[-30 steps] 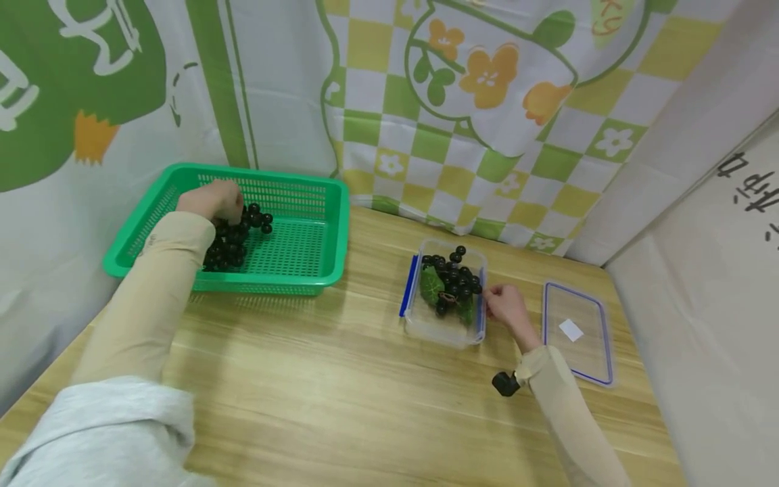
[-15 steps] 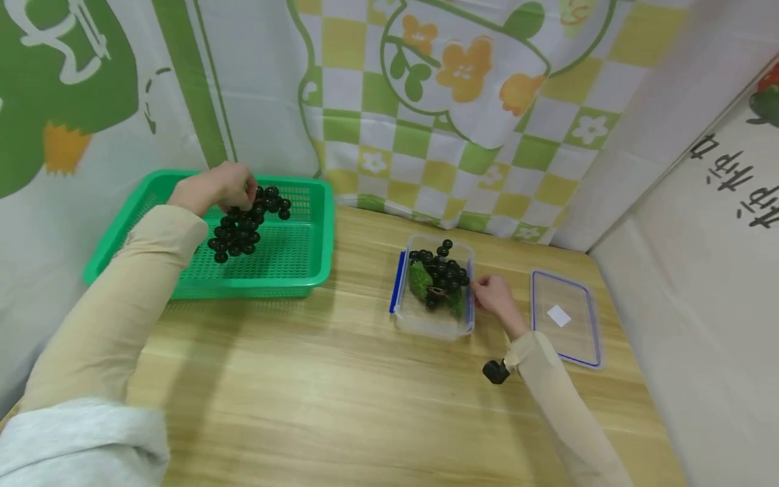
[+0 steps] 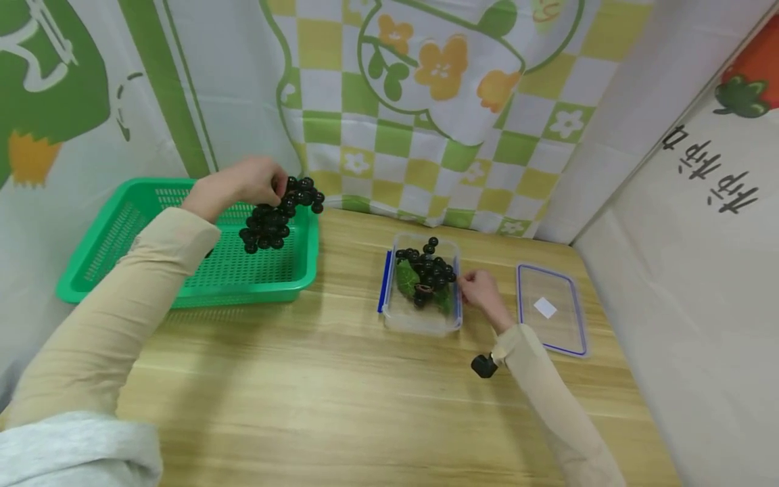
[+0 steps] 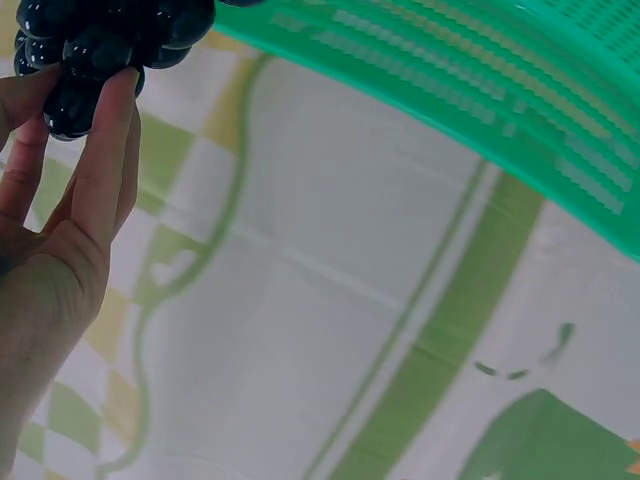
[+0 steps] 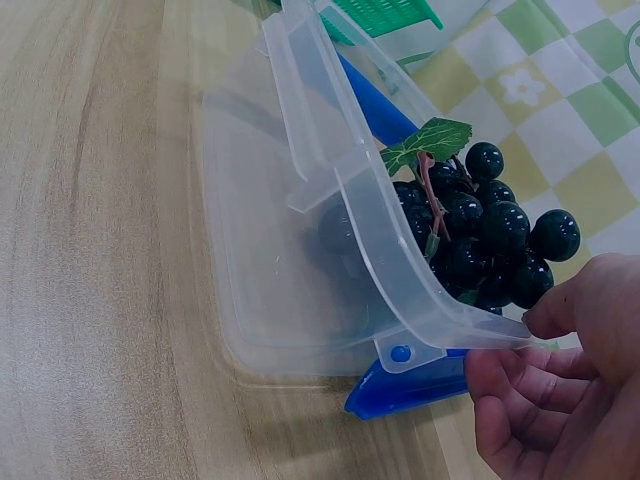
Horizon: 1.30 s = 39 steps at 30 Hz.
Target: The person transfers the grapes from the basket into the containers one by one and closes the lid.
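In the head view my left hand [image 3: 243, 182] pinches a bunch of black grapes [image 3: 268, 226] from above, held over the right part of the green basket [image 3: 289, 289]. The left wrist view has the thumb and fingers against dark shiny grapes [image 4: 98, 50]. A second bunch of black grapes [image 3: 433, 269], with green leaves, lies in a clear plastic food container [image 3: 420, 325]. My right hand [image 3: 483, 295] grips that container's right side; in the right wrist view its thumb is at the rim and its fingers curl below, beside a blue clasp [image 5: 415, 388].
A clear lid [image 3: 556, 325] with a blue seal and a white label lies right of the container on the wooden table [image 3: 341, 406]. Another blue clasp [image 3: 386, 281] sticks out on the container's left side. A printed curtain [image 3: 389, 142] hangs behind the table.
My left hand has lifted the bunch of grapes from the basket's floor and moved it right. My right hand stays at the container's side, while the head view has shifted.
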Each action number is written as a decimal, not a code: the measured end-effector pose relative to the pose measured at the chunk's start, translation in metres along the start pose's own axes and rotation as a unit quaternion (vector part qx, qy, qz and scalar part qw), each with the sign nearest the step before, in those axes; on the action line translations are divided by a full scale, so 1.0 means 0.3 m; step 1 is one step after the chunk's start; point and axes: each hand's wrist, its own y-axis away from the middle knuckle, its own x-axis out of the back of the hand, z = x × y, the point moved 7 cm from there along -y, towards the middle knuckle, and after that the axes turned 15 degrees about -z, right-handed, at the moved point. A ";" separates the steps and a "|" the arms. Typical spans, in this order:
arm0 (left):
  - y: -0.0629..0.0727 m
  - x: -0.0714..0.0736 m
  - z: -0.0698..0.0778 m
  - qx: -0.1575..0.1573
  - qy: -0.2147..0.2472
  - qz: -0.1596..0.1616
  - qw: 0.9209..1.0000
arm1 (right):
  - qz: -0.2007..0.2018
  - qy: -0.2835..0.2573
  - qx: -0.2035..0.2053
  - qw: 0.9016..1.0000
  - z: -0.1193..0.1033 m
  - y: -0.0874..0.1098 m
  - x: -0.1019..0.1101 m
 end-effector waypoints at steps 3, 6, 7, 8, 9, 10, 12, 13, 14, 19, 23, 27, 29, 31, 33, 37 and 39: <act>-0.014 0.012 0.054 -0.014 -0.002 0.006 1.000 | 0.000 -0.002 -0.002 1.000 0.006 -0.004 -0.004; -0.029 0.027 0.115 -0.029 -0.013 0.015 0.999 | 0.000 -0.004 -0.002 1.000 0.009 -0.005 -0.005; -0.034 0.031 0.135 -0.033 -0.016 0.016 0.999 | -0.001 -0.003 -0.002 1.000 0.008 -0.004 -0.005; -0.041 0.035 0.158 -0.040 -0.019 0.018 0.999 | -0.002 -0.002 -0.001 1.000 0.007 -0.002 -0.004; -0.048 0.037 0.181 -0.049 -0.023 0.019 0.998 | 0.000 -0.003 -0.001 1.000 0.006 0.000 -0.004; -0.057 0.041 0.206 -0.058 -0.028 0.024 0.998 | -0.001 -0.002 0.000 1.000 0.005 0.002 -0.002; -0.074 0.044 0.257 -0.076 -0.033 0.026 0.996 | -0.001 -0.002 0.002 1.000 0.002 0.005 0.000; -0.082 0.044 0.284 -0.086 -0.040 0.029 0.995 | -0.001 -0.001 0.004 1.000 0.000 0.005 0.001; -0.091 0.043 0.310 -0.096 -0.043 0.032 0.994 | -0.001 0.001 0.006 1.000 -0.001 0.005 0.001; -0.138 0.024 0.438 -0.141 -0.064 0.041 0.987 | 0.000 0.004 0.006 1.000 -0.002 0.003 0.001; -0.175 -0.012 0.532 -0.174 -0.081 0.034 0.981 | -0.003 -0.007 -0.001 1.000 0.003 0.003 0.001; -0.207 -0.061 0.614 -0.198 -0.109 0.021 0.974 | -0.001 -0.012 -0.002 1.000 0.007 0.002 0.002; -0.223 -0.088 0.651 -0.213 -0.123 0.015 0.969 | -0.001 -0.011 -0.001 1.000 0.010 -0.002 0.002; -0.236 -0.115 0.687 -0.232 -0.135 0.009 0.963 | -0.002 -0.011 -0.001 1.000 0.013 -0.004 0.002; -0.251 -0.143 0.718 -0.248 -0.148 0.003 0.958 | -0.001 -0.012 0.000 1.000 0.014 -0.008 0.003; -0.273 -0.199 0.774 -0.273 -0.172 -0.017 0.946 | 0.007 -0.007 -0.001 1.000 0.017 -0.012 0.008; -0.283 -0.227 0.797 -0.284 -0.181 -0.027 0.941 | 0.009 -0.008 -0.001 1.000 0.019 -0.014 0.010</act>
